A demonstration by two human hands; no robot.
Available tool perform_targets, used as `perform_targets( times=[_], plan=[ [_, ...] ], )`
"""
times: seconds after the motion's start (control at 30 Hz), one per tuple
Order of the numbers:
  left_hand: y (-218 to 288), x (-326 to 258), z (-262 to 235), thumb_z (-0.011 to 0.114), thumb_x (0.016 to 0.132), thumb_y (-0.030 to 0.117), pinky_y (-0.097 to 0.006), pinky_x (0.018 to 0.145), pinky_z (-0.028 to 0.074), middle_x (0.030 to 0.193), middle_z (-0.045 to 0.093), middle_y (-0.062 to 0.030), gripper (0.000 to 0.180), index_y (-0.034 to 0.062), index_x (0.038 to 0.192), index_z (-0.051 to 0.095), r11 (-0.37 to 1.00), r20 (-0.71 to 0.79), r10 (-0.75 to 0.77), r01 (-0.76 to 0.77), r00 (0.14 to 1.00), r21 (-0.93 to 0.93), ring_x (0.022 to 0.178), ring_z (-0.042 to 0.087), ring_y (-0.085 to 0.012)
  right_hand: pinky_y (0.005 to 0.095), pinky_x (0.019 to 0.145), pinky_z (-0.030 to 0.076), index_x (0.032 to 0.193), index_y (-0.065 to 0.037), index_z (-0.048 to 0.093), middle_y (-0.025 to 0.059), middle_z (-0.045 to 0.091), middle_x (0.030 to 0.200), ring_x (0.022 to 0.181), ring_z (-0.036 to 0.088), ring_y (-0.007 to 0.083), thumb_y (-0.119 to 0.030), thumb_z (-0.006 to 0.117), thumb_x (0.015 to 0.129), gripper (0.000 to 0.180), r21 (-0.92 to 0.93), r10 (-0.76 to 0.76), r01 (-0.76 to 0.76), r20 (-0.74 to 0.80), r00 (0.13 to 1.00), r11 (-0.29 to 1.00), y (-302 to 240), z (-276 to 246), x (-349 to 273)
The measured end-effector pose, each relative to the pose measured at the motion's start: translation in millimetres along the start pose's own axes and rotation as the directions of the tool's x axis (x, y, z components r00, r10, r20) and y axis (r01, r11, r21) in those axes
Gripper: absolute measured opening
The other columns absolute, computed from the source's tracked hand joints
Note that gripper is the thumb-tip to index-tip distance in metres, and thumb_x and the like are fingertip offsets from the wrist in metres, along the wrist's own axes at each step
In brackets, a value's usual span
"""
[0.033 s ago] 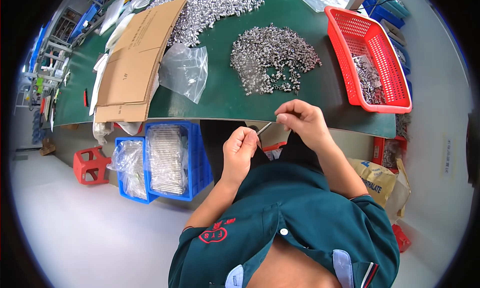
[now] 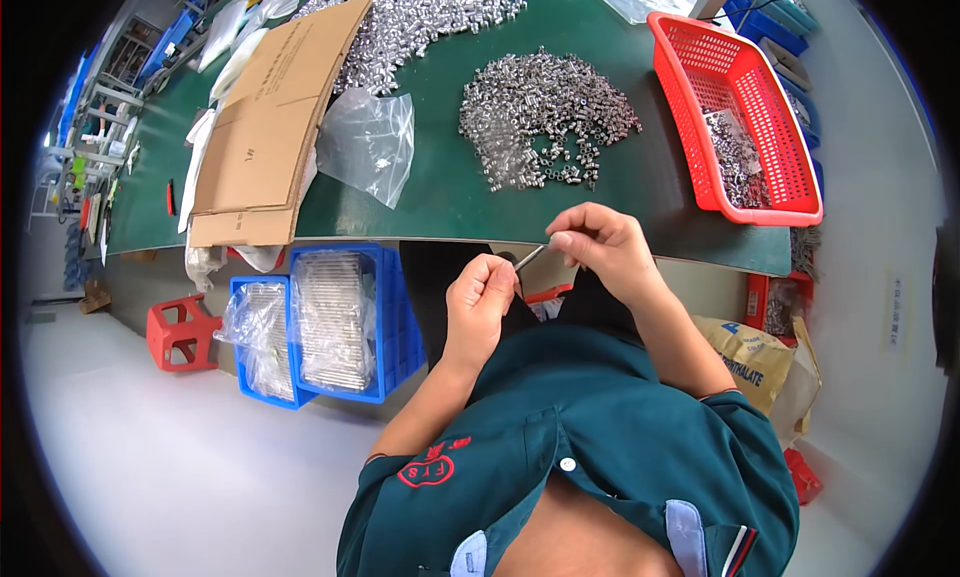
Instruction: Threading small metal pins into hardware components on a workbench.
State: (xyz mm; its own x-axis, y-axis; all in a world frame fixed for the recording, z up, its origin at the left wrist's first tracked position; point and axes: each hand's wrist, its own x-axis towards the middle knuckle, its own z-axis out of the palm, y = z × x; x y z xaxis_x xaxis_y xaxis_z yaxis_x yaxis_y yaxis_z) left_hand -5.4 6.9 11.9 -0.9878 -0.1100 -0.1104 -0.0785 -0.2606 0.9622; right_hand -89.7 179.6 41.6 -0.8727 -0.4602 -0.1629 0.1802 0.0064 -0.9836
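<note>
A rod [image 2: 532, 257] is reaching from your left hand [image 2: 480, 307] toward your right hand [image 2: 608, 252], on the near side of the table [image 2: 440, 207]. A near heap [image 2: 545, 102] is lying mid-table, a far heap [image 2: 430, 27] behind it, leftward. A plastic bag [image 2: 370, 142] is resting between the near heap and cardboard [image 2: 265, 127] on the left. A basket [image 2: 690, 117] is sitting right. Crates [image 2: 400, 327] are standing near left, a stool [image 2: 183, 312] farther left.

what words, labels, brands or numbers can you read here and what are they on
I'm not copying wording, only locating it:
Teal shirt: red lettering and emblem, legible.
Tan sack: large blue letters, partly legible.
Cardboard: dark print, too small to read.
Wall sign: vertical characters, too blurred.
</note>
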Motion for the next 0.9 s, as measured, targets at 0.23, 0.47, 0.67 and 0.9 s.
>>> perform_targets(
  times=[0.23, 0.47, 0.67, 0.9],
  plan=[
    [2, 0, 2, 0.052, 0.095, 0.022, -0.020, 0.051, 0.032, 0.065, 0.045, 0.0025, 0.024, 0.0037, 0.080, 0.052, 0.999, 0.008, 0.008, -0.008, 1.000, 0.038, 0.056, 0.038, -0.0044, 0.0206, 0.059, 0.047, 0.093, 0.000, 0.062, -0.0002, 0.061, 0.076, 0.065, 0.055, 0.0044, -0.004, 0.061, 0.085, 0.009, -0.003, -0.025, 0.025, 0.006, 1.000, 1.000, 5, 7, -5],
    [3, -2, 0, 0.053, 0.094, 0.021, -0.018, 0.049, 0.030, 0.062, 0.044, 0.0038, 0.022, 0.0044, 0.079, 0.053, 0.979, 0.016, 0.070, -0.072, 0.997, 0.193, 0.055, 0.038, -0.0029, 0.0260, 0.059, 0.049, 0.091, 0.002, 0.060, 0.0060, 0.060, 0.074, 0.064, 0.059, 0.0136, -0.001, 0.061, 0.081, 0.010, -0.337, -0.220, 0.218, 0.033, 0.975, 0.916, -11, 6, -10],
    [10, -4, 1, 0.055, 0.093, 0.016, -0.019, 0.050, 0.031, 0.063, 0.047, 0.0032, 0.019, 0.0020, 0.079, 0.054, 0.954, 0.022, 0.120, -0.121, 0.993, 0.274, 0.057, 0.039, -0.0029, 0.0339, 0.058, 0.049, 0.082, 0.000, 0.058, 0.0131, 0.059, 0.075, 0.066, 0.060, 0.0299, -0.001, 0.062, 0.079, 0.005, -0.580, -0.565, 0.561, 0.199, 0.801, 0.590, -15, 5, -11],
    [22, 3, 13, 0.054, 0.094, 0.014, -0.020, 0.053, 0.037, 0.066, 0.051, 0.0012, 0.019, -0.0001, 0.080, 0.054, 0.970, 0.090, 0.110, -0.127, 0.990, 0.210, 0.060, 0.044, -0.0037, 0.0287, 0.058, 0.047, 0.088, 0.000, 0.060, 0.0088, 0.059, 0.075, 0.066, 0.058, 0.0200, 0.000, 0.065, 0.076, 0.012, -0.537, -0.438, 0.418, 0.098, 0.894, 0.732, -21, 1, -21]
  ],
)
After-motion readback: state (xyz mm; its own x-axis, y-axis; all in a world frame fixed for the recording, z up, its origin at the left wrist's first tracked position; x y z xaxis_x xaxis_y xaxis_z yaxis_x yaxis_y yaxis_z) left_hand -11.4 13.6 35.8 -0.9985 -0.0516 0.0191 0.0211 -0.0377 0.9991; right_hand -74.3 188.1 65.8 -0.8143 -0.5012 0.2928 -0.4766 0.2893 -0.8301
